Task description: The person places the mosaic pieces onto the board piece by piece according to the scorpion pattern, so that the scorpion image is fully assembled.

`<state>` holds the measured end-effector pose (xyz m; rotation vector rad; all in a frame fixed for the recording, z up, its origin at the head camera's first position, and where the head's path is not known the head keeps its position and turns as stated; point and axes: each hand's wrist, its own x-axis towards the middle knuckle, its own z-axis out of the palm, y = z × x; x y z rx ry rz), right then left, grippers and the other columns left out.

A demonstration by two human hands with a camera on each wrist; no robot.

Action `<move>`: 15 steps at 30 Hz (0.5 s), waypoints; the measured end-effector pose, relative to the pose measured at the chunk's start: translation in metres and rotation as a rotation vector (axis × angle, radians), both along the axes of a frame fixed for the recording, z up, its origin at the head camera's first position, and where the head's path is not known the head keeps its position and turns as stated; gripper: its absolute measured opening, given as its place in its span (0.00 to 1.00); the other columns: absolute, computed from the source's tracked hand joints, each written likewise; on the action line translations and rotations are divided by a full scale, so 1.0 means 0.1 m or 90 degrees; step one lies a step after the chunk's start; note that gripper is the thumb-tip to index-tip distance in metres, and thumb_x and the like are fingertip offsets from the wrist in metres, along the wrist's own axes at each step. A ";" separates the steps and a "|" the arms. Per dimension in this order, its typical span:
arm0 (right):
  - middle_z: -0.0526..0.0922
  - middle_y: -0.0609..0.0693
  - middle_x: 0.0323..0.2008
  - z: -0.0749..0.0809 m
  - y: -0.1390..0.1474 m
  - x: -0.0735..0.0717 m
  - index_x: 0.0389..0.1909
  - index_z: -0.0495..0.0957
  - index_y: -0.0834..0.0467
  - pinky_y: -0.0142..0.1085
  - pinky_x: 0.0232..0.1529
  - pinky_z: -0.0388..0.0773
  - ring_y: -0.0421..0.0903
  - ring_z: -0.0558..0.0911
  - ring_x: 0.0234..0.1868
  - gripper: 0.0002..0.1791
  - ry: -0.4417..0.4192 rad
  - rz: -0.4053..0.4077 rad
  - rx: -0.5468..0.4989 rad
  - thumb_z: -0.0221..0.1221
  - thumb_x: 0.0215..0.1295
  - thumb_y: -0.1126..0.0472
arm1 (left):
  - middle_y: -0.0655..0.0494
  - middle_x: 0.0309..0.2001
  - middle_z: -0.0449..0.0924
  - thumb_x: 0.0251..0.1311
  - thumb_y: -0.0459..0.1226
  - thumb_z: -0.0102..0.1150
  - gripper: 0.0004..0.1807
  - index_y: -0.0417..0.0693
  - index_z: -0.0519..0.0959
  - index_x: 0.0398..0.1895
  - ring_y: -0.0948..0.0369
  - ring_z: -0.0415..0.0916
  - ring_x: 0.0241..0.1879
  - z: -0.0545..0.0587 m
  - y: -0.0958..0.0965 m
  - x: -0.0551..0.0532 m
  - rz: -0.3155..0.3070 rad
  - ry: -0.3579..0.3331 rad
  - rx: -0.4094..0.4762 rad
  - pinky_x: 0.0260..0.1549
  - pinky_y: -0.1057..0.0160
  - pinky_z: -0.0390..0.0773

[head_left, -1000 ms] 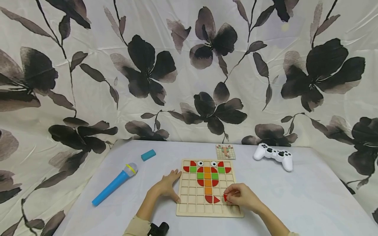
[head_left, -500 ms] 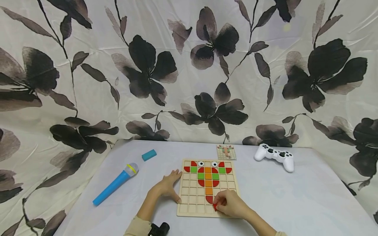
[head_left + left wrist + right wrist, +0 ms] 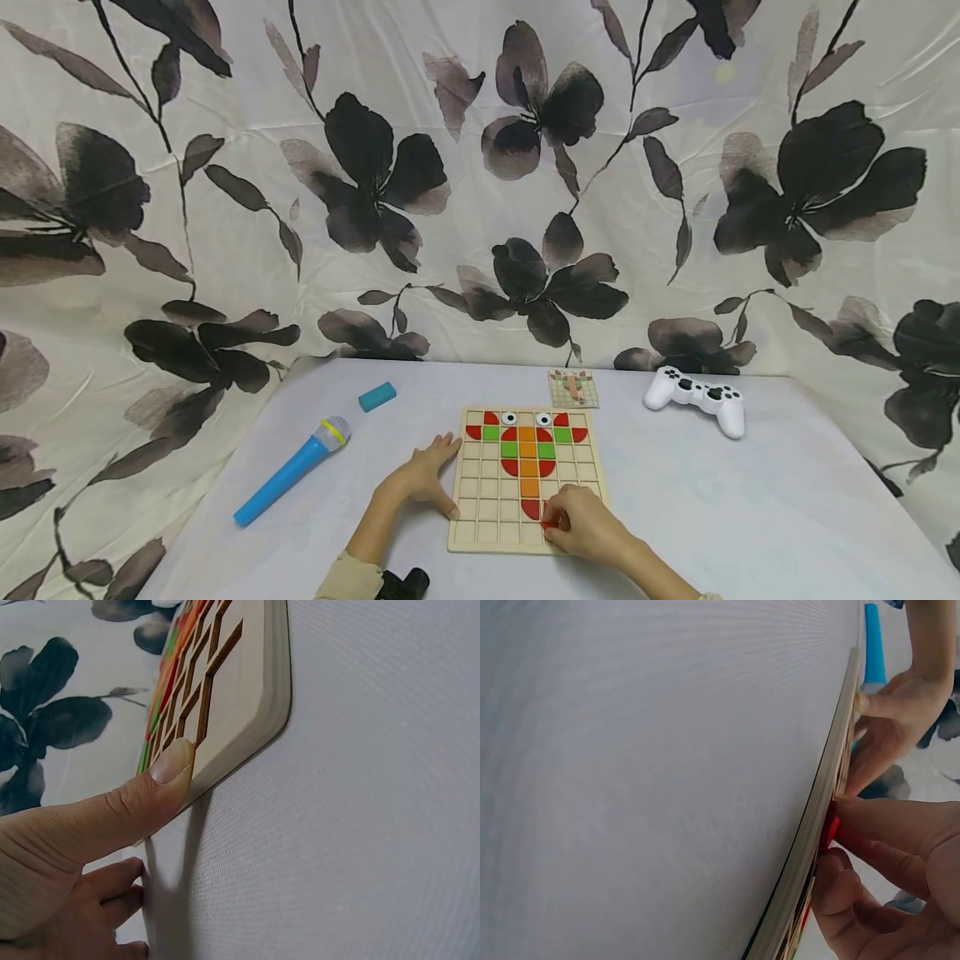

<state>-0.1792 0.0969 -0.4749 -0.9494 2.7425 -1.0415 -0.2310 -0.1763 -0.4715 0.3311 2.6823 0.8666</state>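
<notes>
A square wooden grid board (image 3: 480, 531) bears red, green and orange tiles and two round eye pieces arranged as a figure. Over its lower middle, my right hand (image 3: 587, 527) pinches a small red tile (image 3: 829, 823) between thumb and fingers, right at the grid. The fingers hide most of this tile and of a second red piece beside it. Just left of them lies a red rounded tile (image 3: 530, 508), under a column of orange squares (image 3: 528, 468). My left hand (image 3: 424, 475) rests at the board's left edge, fingers spread, its thumb (image 3: 169, 769) on the rim.
Behind the board lies a small picture card (image 3: 573, 388) with a similar figure. A white game controller (image 3: 696, 400) is at the back right. To the left are a blue toy microphone (image 3: 285, 479) and a teal block (image 3: 377, 397). A floral cloth (image 3: 465, 208) hangs behind the table.
My right hand has moved left from the board's right side to its lower middle with a red tile, now covering the red triangle there. The left hand has stayed in place.
</notes>
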 end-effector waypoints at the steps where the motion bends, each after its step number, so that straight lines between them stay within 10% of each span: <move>1: 0.71 0.39 0.20 0.00 0.00 0.00 0.19 0.79 0.55 0.24 0.22 0.68 0.31 0.67 0.23 0.08 0.003 0.001 0.004 0.66 0.48 0.69 | 0.36 0.70 0.52 0.24 0.36 0.81 0.60 0.36 0.60 0.68 0.42 0.43 0.71 0.00 0.00 0.00 0.000 0.001 -0.001 0.65 0.34 0.44; 15: 0.79 0.43 0.22 0.04 0.06 -0.03 0.21 0.85 0.61 0.23 0.23 0.73 0.31 0.72 0.25 0.03 -0.015 0.039 0.023 0.66 0.47 0.71 | 0.36 0.70 0.53 0.24 0.37 0.81 0.59 0.36 0.61 0.68 0.42 0.44 0.71 -0.01 -0.01 0.00 -0.005 0.008 0.000 0.65 0.34 0.45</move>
